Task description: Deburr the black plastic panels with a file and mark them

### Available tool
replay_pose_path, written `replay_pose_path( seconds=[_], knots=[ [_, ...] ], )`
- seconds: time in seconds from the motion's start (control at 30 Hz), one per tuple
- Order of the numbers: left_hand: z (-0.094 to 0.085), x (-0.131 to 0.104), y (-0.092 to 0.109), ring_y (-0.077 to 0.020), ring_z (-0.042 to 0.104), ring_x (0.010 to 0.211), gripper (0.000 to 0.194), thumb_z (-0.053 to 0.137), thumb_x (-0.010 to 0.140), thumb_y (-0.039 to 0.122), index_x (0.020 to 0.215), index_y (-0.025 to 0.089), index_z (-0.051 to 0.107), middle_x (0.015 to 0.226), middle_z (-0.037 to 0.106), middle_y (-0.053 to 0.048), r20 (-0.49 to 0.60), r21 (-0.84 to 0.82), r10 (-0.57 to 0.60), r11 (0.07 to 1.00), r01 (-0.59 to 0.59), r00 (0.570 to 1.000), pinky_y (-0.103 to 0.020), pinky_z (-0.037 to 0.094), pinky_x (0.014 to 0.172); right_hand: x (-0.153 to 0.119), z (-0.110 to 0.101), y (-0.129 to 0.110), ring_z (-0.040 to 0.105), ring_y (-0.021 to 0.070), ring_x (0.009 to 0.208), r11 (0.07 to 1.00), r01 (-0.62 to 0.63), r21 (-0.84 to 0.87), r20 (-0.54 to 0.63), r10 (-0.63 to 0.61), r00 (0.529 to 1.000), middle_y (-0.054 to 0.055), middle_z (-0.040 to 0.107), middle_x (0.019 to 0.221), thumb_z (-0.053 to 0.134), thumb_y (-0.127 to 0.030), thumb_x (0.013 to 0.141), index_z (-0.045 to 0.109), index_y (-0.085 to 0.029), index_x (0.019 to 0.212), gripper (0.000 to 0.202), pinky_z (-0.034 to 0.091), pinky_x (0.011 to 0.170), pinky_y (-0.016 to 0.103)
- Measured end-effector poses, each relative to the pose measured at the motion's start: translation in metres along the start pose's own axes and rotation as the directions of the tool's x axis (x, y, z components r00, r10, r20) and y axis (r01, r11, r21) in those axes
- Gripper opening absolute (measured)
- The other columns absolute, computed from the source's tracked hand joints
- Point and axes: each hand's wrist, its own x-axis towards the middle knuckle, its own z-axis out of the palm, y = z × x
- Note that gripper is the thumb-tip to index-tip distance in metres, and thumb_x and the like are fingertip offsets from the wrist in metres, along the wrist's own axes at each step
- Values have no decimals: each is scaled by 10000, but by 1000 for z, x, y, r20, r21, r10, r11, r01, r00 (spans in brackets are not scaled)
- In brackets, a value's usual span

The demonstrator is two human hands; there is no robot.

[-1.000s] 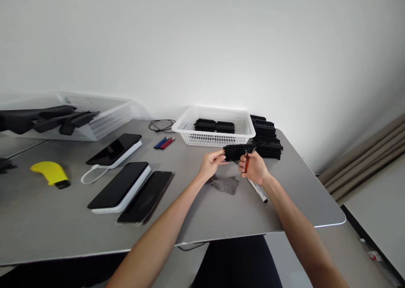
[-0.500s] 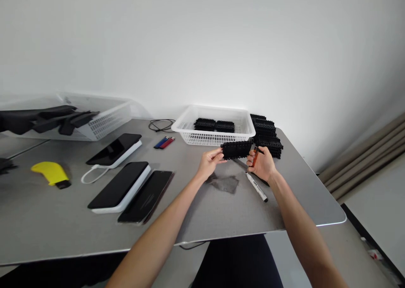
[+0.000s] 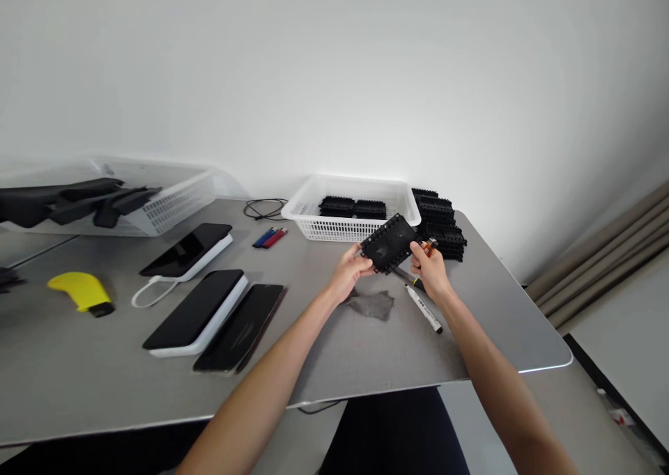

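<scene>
My left hand grips the lower left corner of a black plastic panel with studded edges, thumb on its face. The panel is tilted, its flat side towards me, above the table. Closed around an orange lighter, my right hand is at the panel's right edge, its thumb seemingly touching it. Below the hands lie a crumpled grey cloth, a white marker and a dark tool with a yellow part, partly hidden by the right hand.
A white basket holding similar black panels stands behind my hands, with stacked panels to its right. Leftward are two lighters, a cable, phone-like devices, a yellow-handled tool and another basket of black pieces.
The panel has turned from nearly level to tilted, its flat side now showing. My right hand has rotated and its fingers have closed more around the lighter.
</scene>
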Motion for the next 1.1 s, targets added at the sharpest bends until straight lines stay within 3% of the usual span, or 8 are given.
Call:
replay_pose_path(
  seconds=[0.13,0.43,0.77,0.93,1.1],
  knots=[
    [2,-2,0,-158,669,616,474,759,694,344,1115,176,619,723,714,-11,67,151,-15,989,5,998,-285,541,617,-1,-2,-3,239,65,490,994,23,-108,-73,-31,997,-85,264,577,736,-529,669,341,-228,651,497,223,424,201],
    [5,-2,-1,-148,621,569,492,764,676,453,1056,151,686,685,702,-35,2,299,4,954,-4,1000,-270,507,539,-3,-1,-2,257,69,494,990,4,-144,-66,-13,998,-77,292,569,734,-525,660,389,-218,639,463,240,421,200],
    [8,-5,1,-151,606,533,454,752,690,439,1029,145,683,571,658,-6,-35,409,57,912,-38,998,-286,519,560,-4,0,0,269,80,506,980,10,-200,-37,-18,999,-76,314,592,697,-561,693,466,-216,718,416,243,428,205],
    [9,-5,1,-177,621,545,410,757,688,389,1009,146,679,581,670,-14,-109,464,124,884,-60,986,-318,537,564,1,-3,1,301,109,523,993,72,-94,-129,-84,988,-48,341,647,486,-637,807,489,-243,799,394,241,426,209],
    [7,-5,-1,-182,627,546,392,745,706,377,1023,155,681,630,701,-34,-118,521,181,849,-94,976,-315,535,541,-4,1,-3,248,110,503,998,-22,-66,62,26,998,-42,306,619,449,-565,794,419,-233,691,349,153,415,220]
  ],
)
